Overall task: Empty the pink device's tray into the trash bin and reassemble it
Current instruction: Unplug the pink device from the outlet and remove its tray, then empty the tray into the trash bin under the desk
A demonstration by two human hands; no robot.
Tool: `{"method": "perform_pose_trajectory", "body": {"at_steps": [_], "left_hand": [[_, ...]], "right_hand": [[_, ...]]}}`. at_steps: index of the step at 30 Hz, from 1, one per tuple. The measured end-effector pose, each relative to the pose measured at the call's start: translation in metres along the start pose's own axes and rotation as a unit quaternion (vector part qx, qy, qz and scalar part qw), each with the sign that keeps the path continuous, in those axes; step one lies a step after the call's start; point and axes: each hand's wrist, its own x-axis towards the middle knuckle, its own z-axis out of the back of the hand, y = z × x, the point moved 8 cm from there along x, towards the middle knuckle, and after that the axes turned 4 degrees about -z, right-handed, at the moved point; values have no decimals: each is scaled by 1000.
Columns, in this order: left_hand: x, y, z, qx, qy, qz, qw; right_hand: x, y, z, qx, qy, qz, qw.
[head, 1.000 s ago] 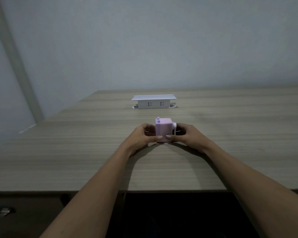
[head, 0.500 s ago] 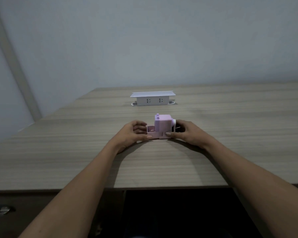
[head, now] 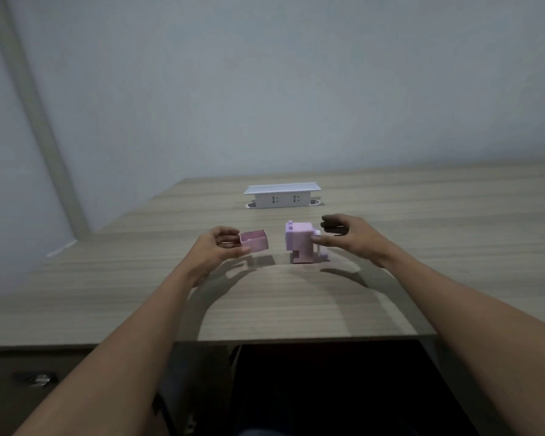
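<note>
Table (head: 390, 294): wood-grain top, carries all below; no trash bin in view, so we can't say where the tray must go. Socket box (head: 282, 196): white, raised from the top at the far side, well apart from the work. Pink device (head: 299, 242): small boxy body, upright on the table approx. centre, long axis vertical; empty slot low on its left face, white crank/knob on the right. We judge it light, rigid plastic, apt to skid if nudged; best held across the flat sides. Right hand (head: 350, 239): fingers spread and loose, just beside the knob side; whether the thumb touches we can't tell. Left hand (head: 216, 250): fingers and thumb pinched on the tray's near end. Tray (head: 255, 241): pink open-top drawer, off the table, clear of the device, left of it; mouth up, near level, long axis running left-right. We judge it thin-walled, v. light; contents not visible. Keep it level till over a bin.
</note>
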Motion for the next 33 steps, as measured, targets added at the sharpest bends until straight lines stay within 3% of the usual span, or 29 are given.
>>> {"method": "perform_pose_trajectory", "body": {"at_steps": [15,26,33], "left_hand": [[19,-125,-89,-24,111,-93,989],[9,-153,-213,-85,199,-131,968],[-25,-169,-325,-104,329,-135,929]], "right_hand": [[-19,90,50,16,-34,60,998],[-99,60,148,-4,-98,11,995],[-185,32,221,-37,-173,-28,984]]}}
